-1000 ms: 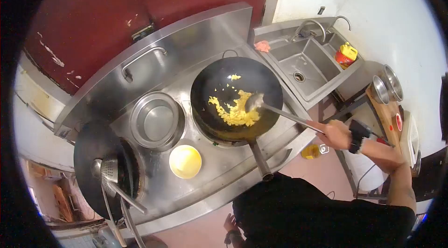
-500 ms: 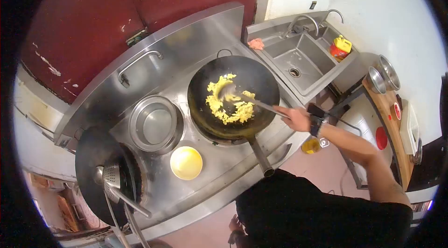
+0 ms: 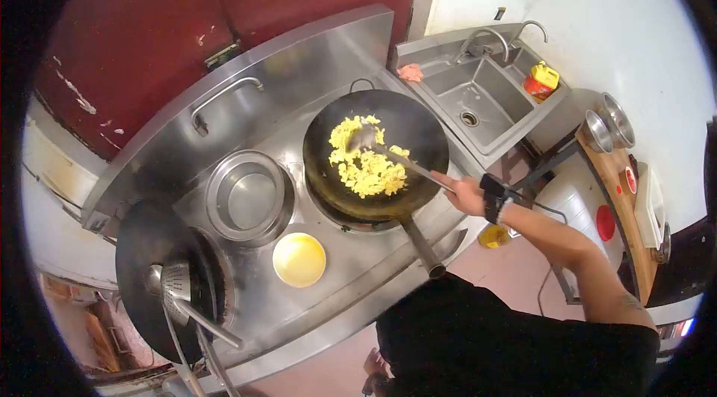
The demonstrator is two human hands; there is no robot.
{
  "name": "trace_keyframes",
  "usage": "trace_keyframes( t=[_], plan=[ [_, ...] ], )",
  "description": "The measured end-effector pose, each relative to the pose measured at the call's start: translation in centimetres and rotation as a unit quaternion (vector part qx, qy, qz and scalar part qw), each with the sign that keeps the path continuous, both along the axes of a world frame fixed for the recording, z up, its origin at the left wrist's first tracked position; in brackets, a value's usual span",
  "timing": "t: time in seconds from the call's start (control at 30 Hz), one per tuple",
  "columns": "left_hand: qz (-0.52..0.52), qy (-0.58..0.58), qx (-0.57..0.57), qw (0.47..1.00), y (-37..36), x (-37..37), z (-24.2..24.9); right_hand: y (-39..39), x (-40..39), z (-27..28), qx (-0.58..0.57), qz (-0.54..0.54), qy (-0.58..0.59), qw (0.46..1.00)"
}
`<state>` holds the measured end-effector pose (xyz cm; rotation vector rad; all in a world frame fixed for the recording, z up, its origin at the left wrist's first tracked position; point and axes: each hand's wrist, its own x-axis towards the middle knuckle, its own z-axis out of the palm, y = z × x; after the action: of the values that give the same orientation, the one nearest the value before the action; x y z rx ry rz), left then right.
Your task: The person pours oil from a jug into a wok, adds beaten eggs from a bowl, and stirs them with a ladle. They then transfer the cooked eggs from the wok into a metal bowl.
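Note:
A black wok (image 3: 418, 128) sits on the steel stove, its handle (image 3: 424, 247) pointing toward me. Yellow scrambled egg (image 3: 364, 169) lies spread in its left half. My right hand (image 3: 464, 194), with a black band on the wrist, grips the long handle of a metal ladle (image 3: 361, 137). The ladle's bowl rests at the far side of the egg. My left hand (image 3: 371, 374) hangs low by my body at the bottom edge, only partly seen, apart from the stove.
Left of the wok stands an empty steel pot (image 3: 249, 197), with a small bowl of yellow liquid (image 3: 299, 259) in front. A second dark wok (image 3: 153, 266) with a strainer (image 3: 178, 285) is further left. A sink (image 3: 478, 98) lies to the right, steel bowls (image 3: 609, 124) beyond.
My right hand has pushed the ladle from the wok's right side to its far left. The egg has been spread and turned toward the left of the wok.

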<state>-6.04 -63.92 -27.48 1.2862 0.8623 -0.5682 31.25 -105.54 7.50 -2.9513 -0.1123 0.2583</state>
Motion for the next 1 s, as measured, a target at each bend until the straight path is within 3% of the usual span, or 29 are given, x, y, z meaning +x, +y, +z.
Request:
trace_keyframes(
  t=[0.1,0.17,0.2,0.23,0.27,0.3,0.37,0.4,0.47,0.5,0.57,0.6,0.67,0.7,0.77,0.87,0.93,0.97,1.0],
  plan=[
    [0.090,0.031,-0.025,0.995,-0.8,0.6,0.6,-2.2,-2.1,4.1,-0.032,0.060,0.041,0.997],
    [-0.028,-0.003,0.032,0.999,-0.1,0.6,-0.5,-3.7,-1.1,1.5,-0.037,0.020,0.006,0.999],
    [-0.035,-0.002,0.030,0.999,0.2,1.1,-0.3,-3.7,-0.5,0.3,0.000,0.000,-0.031,1.000],
    [-0.233,-0.023,0.099,0.967,0.4,2.3,0.1,-3.0,0.2,-0.3,0.037,-0.015,-0.069,0.997],
    [-0.417,-0.043,0.163,0.893,0.1,3.2,1.0,-1.9,0.6,-0.1,0.071,0.017,-0.154,0.985],
    [-0.420,-0.045,0.161,0.892,0.0,3.1,0.9,-0.4,0.9,0.6,0.067,0.015,-0.155,0.986],
    [-0.145,-0.027,0.056,0.987,0.2,2.8,0.3,1.8,0.9,2.4,0.005,-0.035,-0.014,0.999],
    [-0.151,-0.027,0.056,0.987,0.5,3.2,0.5,2.0,0.3,2.6,-0.030,0.001,-0.010,0.999],
    [-0.001,0.093,-0.067,0.993,0.8,4.2,1.8,0.7,-1.6,4.6,-0.041,0.011,0.031,0.999],
    [0.001,0.091,-0.069,0.993,0.9,4.5,1.9,-0.3,-2.5,6.3,-0.055,0.026,0.068,0.996],
    [-0.010,0.045,-0.117,0.992,1.8,5.0,2.0,-1.8,-4.5,10.3,-0.106,0.040,0.020,0.993],
    [-0.042,-0.012,-0.124,0.991,2.0,6.0,4.0,-1.7,-5.0,13.3,-0.123,0.042,0.041,0.991],
    [-0.075,-0.040,-0.075,0.994,0.7,10.8,13.2,-2.5,-5.3,16.3,-0.158,0.065,0.056,0.984],
    [-0.108,-0.072,-0.028,0.991,-0.2,13.6,17.0,-2.9,-5.7,16.5,-0.176,0.084,0.049,0.979],
    [-0.119,-0.144,-0.066,0.980,-2.3,18.2,20.3,-2.3,-5.1,14.9,-0.187,0.093,0.072,0.975],
    [-0.077,-0.117,-0.139,0.980,-8.3,24.2,24.5,-1.9,-3.7,10.1,-0.126,0.084,0.061,0.987],
    [-0.098,-0.079,-0.289,0.949,-11.8,28.0,27.2,-0.7,-2.8,9.2,-0.053,0.019,0.032,0.998],
    [-0.104,-0.059,-0.364,0.924,-13.4,29.4,28.2,0.5,-3.2,10.9,-0.077,0.023,0.039,0.996],
    [-0.102,-0.060,-0.362,0.925,-14.9,30.4,29.0,0.8,-4.0,11.9,-0.078,0.024,0.038,0.996]
  ],
)
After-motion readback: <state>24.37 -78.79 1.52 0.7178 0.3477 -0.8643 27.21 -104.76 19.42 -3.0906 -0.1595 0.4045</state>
